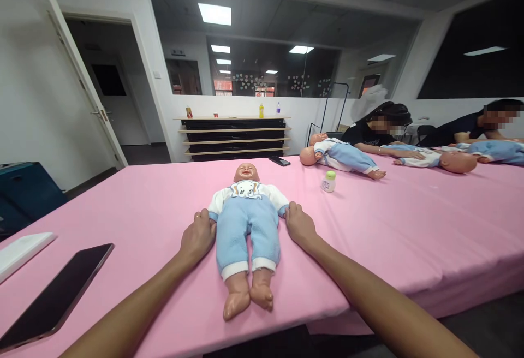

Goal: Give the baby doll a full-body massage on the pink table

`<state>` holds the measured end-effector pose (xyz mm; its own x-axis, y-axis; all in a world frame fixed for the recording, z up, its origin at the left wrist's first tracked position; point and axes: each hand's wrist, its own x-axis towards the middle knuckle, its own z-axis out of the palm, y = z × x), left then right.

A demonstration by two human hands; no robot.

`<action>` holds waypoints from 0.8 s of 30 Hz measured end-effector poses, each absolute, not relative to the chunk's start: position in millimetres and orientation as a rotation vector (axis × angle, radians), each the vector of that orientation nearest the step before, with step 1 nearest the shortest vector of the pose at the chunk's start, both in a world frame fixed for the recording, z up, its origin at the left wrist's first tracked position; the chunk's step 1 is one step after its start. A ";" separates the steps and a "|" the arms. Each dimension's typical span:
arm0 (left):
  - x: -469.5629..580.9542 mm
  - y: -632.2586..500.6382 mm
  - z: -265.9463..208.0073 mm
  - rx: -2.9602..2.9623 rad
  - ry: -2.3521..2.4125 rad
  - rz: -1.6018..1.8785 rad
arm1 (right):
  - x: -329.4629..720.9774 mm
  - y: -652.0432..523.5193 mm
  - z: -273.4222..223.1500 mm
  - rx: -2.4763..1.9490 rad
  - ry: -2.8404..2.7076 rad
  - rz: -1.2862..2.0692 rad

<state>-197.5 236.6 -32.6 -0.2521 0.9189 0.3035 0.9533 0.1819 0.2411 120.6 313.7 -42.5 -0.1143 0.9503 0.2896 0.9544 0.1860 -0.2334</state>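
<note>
A baby doll in a white top and light blue overalls lies on its back, feet toward me, on a pink tablecloth. My left hand is closed around the doll's hand at the cuff on the left side. On the other side, my right hand closes around the doll's other hand at its blue cuff. Both doll hands are hidden in my fingers. The doll's arms lie out along its sides, and its bare feet point toward the table's front edge.
At left lie a dark tablet and a white box. A small green-capped jar and a black phone stand or lie beyond. More dolls lie at right, near two people. A blue suitcase stands left.
</note>
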 end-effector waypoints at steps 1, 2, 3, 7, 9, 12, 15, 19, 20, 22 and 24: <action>-196.5 236.4 -32.2 -1.875 -2.346 -0.588 | 120.6 313.6 -41.8 -1.782 -2.103 -0.002; -196.0 236.5 -31.1 -1.889 -2.356 -0.596 | 120.9 313.6 -40.8 -1.760 -2.109 0.023; -196.2 237.0 -29.2 -1.898 -2.373 -0.610 | 121.6 313.8 -39.6 -1.721 -2.120 0.063; -207.8 244.5 -11.9 -1.877 -2.410 -0.781 | 128.6 322.3 -28.9 -1.483 -2.117 0.183; -221.4 254.3 3.3 -1.855 -2.392 -0.922 | 133.4 335.7 -16.7 -1.373 -2.058 0.163; -244.5 281.7 31.5 -1.774 -2.332 -1.090 | 136.7 370.9 11.1 -1.284 -1.961 0.112; -258.4 323.1 57.5 -1.678 -2.268 -1.127 | 129.2 419.7 41.6 -1.303 -1.887 0.100; -268.2 376.6 71.5 -1.632 -2.257 -1.064 | 113.5 486.9 60.2 -1.442 -1.734 0.107; -274.0 385.5 69.7 -1.632 -2.273 -1.029 | 112.7 501.4 58.1 -1.458 -1.704 0.104; -292.9 396.0 59.3 -1.660 -2.312 -0.960 | 118.1 525.0 45.2 -1.501 -1.651 0.121; -317.9 397.5 40.8 -1.730 -2.355 -0.910 | 131.7 540.6 23.2 -1.569 -1.584 0.180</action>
<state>-317.9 397.5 40.8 -0.3588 0.8442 0.3982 0.8925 0.1855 0.4111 131.7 540.6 23.2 0.1781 0.8669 0.4656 0.7403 0.1936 -0.6438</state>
